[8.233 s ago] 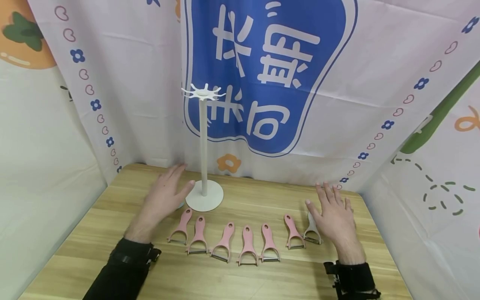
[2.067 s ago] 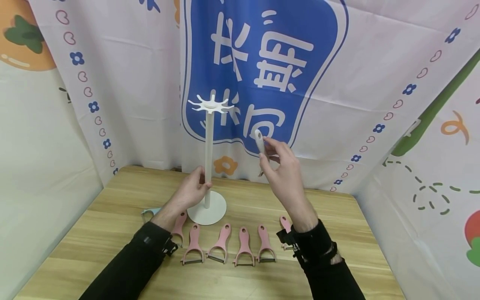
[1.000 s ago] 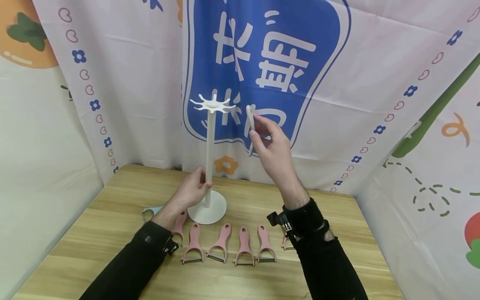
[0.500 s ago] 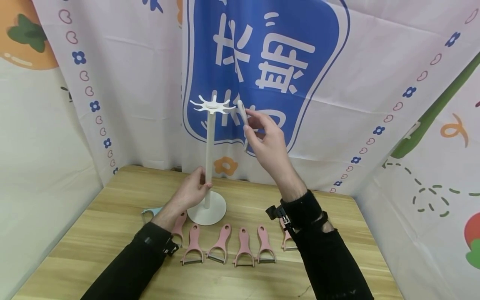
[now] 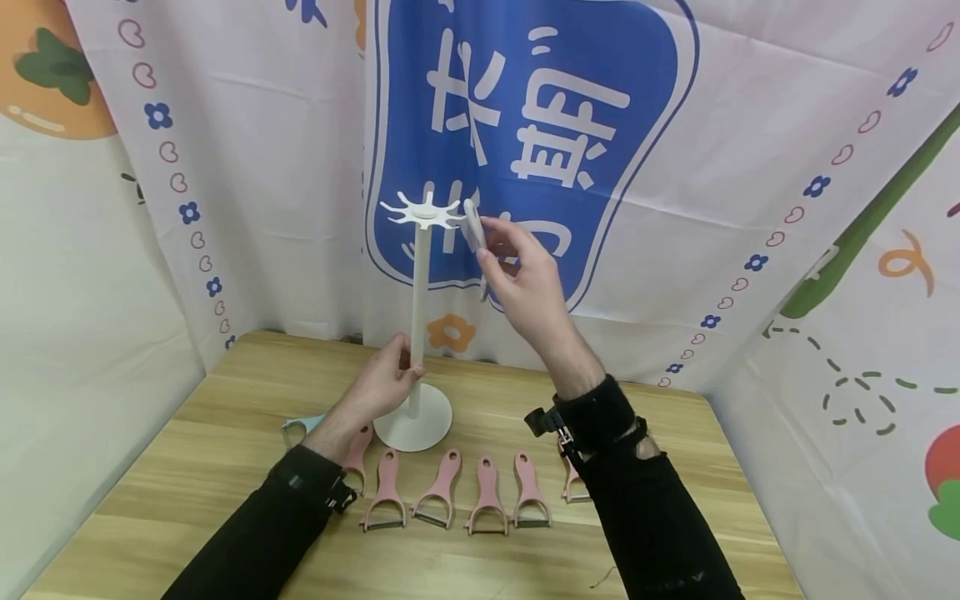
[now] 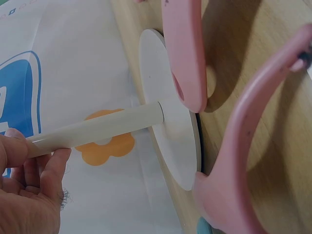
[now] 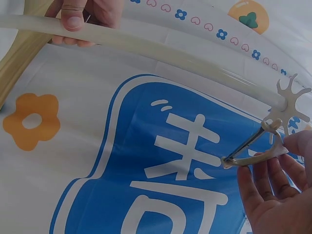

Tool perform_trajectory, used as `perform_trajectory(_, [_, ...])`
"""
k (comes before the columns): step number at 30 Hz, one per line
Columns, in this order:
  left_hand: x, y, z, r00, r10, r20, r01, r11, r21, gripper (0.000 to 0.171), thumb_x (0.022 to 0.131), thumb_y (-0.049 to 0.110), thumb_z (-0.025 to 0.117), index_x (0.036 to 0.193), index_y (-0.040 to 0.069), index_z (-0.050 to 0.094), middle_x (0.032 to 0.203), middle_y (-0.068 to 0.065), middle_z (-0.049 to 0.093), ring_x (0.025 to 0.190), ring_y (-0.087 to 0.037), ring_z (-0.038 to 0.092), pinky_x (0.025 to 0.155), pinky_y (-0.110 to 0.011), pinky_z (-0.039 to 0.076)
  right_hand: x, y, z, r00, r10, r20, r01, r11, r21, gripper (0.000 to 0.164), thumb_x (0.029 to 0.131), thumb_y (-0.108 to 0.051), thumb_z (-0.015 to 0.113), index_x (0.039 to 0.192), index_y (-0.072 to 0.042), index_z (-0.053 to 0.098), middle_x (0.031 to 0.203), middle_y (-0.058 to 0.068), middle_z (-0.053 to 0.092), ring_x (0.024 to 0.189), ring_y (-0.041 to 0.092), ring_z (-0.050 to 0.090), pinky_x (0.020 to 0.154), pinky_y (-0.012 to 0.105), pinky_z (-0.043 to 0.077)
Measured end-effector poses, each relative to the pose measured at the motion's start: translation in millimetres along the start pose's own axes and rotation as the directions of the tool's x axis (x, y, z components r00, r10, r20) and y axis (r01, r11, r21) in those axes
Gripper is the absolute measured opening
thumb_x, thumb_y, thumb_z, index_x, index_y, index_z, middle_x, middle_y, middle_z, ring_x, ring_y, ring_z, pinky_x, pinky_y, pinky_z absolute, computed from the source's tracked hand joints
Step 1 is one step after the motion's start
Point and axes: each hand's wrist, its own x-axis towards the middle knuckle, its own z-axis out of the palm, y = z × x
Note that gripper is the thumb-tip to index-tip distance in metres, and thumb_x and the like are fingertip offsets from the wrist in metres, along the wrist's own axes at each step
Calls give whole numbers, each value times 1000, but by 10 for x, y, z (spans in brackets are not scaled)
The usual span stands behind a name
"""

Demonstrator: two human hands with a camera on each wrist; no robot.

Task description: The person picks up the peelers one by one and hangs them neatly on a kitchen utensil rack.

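A white stand has a round base (image 5: pixel 414 429), an upright pole (image 5: pixel 421 292) and a ring of curved hooks (image 5: pixel 424 213) at its top. My left hand (image 5: pixel 381 377) grips the pole low down, thumb and fingers around it, as the left wrist view also shows. In my right hand (image 5: pixel 528 282) a light grey Y-shaped peeler (image 5: pixel 473 227) is pinched by its handle. Its holed handle end points up and overlaps the tip of a right-side hook in the head view. The blade end hangs down, seen in the right wrist view beneath the hooks.
Several pink peelers (image 5: pixel 487 492) lie in a row on the wooden table (image 5: pixel 300 550) in front of the base. A light blue peeler (image 5: pixel 302 423) lies left of the base, partly behind my left forearm. A printed cloth (image 5: pixel 300 167) hangs right behind the stand.
The grey peeler has come up off the table's right side, then leftward to the hooks over the last second. My left hand has taken hold of the pole.
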Motion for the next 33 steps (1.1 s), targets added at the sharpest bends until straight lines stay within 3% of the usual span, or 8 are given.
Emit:
perform_trajectory(8, [-5,1,0,1000,6,-4,-6,1000,-6,18,103,15,63,116,8,52,109,-13,64,109,-30,66,94,-54,57,8,6,53,1000,-2,25,2,1000,5,41,104,-16,61,145,-14,57,118,1,64,111,9,63,93,23,56])
perform_trajectory(18, [-5,9,0,1000,2,-4,-2,1000,6,20,104,17,63,118,8,52,110,-13,65,107,-29,66,92,-53,58,-32,38,141,999,8,39,-9,1000,8,43,105,-18,61,147,-14,54,119,0,63,112,9,62,95,28,56])
perform_trajectory(33, [-16,12,2,1000,4,4,-4,1000,0,19,104,17,61,118,9,52,112,-13,64,112,-31,65,95,-55,56,-51,66,186,997,32,74,-36,998,48,47,104,-23,62,149,-13,50,124,2,64,115,11,63,97,24,55])
